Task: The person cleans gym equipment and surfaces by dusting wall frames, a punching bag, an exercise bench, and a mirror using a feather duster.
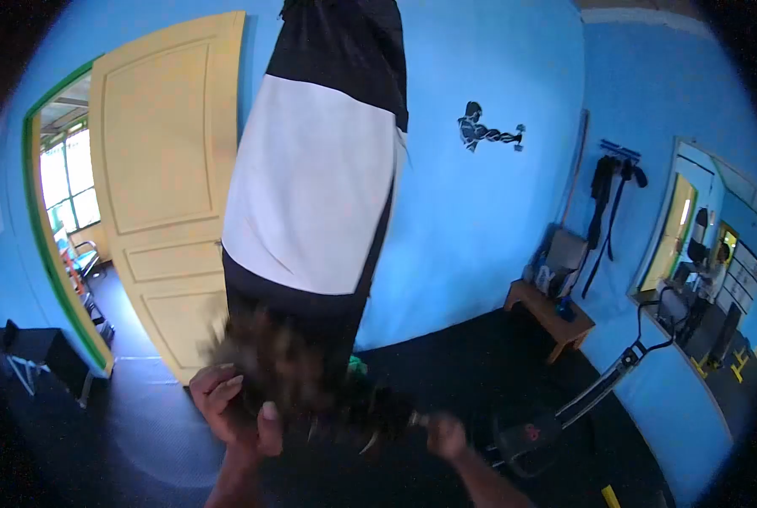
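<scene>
A feather duster [289, 364], by its look, lay at about seven o'clock from the middle of the view, in front of the foot of the hanging punching bag [306, 186]. Its bushy brown head was blurred, and its stem slanted toward five o'clock, where the right hand [446, 436] had its fingers closed on the pale end of the handle [419, 418]. The left hand [230, 411] was just beside the head, at half past seven, its fingers bent and its thumb standing apart from them; whether they touched the feathers, I could not tell. Nor could I tell whether the head touched the bag.

The duster seemed likely to be light, with a soft, springy head on a stiffer stem. The plumes probably bent easily and could snap or shed if squeezed, so the handle end looked the sound place to hold, with at most a loose palm near the feathers.

The cream door [167, 195] stood ajar near ten o'clock, a wooden bench [522, 294] at four, and an exercise machine [535, 433] toward five.
</scene>
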### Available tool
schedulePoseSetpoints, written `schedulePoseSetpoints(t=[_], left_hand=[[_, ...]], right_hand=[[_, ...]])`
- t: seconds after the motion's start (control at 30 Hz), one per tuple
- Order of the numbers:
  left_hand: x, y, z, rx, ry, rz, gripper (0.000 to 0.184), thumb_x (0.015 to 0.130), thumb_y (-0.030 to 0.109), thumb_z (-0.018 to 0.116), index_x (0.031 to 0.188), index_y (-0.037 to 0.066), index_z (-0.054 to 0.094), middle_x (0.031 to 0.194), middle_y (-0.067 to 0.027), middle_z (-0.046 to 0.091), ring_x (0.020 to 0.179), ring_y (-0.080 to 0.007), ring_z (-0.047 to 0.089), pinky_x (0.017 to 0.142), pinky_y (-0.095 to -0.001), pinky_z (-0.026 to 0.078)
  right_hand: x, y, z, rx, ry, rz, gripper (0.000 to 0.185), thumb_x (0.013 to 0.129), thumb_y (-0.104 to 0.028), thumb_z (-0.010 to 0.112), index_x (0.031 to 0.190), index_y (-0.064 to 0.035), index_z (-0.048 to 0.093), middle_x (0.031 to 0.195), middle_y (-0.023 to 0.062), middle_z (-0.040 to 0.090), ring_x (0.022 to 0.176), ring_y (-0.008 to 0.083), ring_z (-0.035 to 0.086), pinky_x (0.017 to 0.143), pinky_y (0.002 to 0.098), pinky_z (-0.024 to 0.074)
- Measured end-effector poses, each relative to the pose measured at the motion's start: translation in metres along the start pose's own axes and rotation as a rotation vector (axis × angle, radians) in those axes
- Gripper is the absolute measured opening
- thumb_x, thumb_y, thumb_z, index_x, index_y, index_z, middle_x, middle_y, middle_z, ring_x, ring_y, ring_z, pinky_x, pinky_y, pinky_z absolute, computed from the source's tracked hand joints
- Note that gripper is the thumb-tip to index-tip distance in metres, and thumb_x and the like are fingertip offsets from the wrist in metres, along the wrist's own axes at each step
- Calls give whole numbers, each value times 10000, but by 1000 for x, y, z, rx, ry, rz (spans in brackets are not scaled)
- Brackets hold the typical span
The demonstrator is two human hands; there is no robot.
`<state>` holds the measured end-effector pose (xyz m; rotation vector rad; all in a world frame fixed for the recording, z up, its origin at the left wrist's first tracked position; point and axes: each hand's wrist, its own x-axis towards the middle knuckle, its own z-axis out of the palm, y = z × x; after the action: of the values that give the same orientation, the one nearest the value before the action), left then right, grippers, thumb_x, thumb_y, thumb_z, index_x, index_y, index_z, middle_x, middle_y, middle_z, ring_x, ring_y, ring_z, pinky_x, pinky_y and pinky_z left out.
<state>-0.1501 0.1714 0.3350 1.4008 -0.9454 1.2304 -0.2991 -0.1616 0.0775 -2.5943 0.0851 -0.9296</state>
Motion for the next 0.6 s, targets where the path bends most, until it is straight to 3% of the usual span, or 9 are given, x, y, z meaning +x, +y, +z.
schedulePoseSetpoints(t=[0.07,0.13,0.2,0.27,0.37,0.43,0.47,0.57,0.6], left_hand=[[-8,30,15,72,40,56,393,797,293,586,1064,36,457,1045,-162,446,972,-264,441,853,-402,359],[-8,58,31,139,-8,109,360,799,271,562,1050,36,457,1029,-165,454,969,-265,441,828,-402,361],[-8,79,46,189,-18,122,344,799,260,548,1043,36,457,1018,-167,459,968,-267,441,814,-402,361],[-11,87,57,181,64,91,336,706,234,585,983,66,495,968,-149,487,874,-268,489,763,-409,398],[-12,98,53,312,22,72,332,718,235,586,985,61,493,965,-145,484,886,-265,480,772,-406,390],[-13,102,46,346,14,71,337,750,257,574,989,37,487,993,-167,473,899,-277,474,786,-413,381],[-12,103,42,357,16,66,349,782,279,562,993,13,482,1021,-189,461,912,-289,467,799,-420,371],[-17,97,23,381,16,31,378,781,297,573,1010,12,477,1019,-184,458,927,-294,465,800,-419,371],[-16,96,19,397,35,46,378,781,297,573,1010,12,477,1019,-184,458,927,-294,465,800,-419,371]], right_hand=[[97,5,-59,-131,269,-263,106,835,-48,471,915,-31,539,840,159,582,692,333,591,542,431,455],[193,-31,-132,42,385,-176,119,887,-79,452,965,-10,510,715,200,562,607,369,572,504,421,431],[248,-72,-183,166,314,-43,151,890,-98,466,1027,-33,467,751,252,579,709,444,583,541,499,446],[262,-95,-191,242,280,-69,154,904,-124,458,1030,-36,464,729,252,580,703,450,584,551,504,450],[233,-100,-153,388,192,-24,174,933,-165,421,970,-6,479,678,211,556,589,410,568,508,427,436],[175,-64,-86,318,-41,-19,205,910,-146,395,1004,-9,515,905,248,579,842,423,579,711,490,463],[138,-45,-53,291,-109,-79,260,863,-109,430,1084,-31,541,996,206,592,922,371,582,803,460,472],[66,28,13,-3,-566,-206,357,775,-107,500,1123,-95,574,1044,127,612,969,270,594,814,397,493],[89,25,-1,-4,-555,-233,357,775,-107,500,1123,-95,574,1044,127,612,969,270,594,814,397,493]])
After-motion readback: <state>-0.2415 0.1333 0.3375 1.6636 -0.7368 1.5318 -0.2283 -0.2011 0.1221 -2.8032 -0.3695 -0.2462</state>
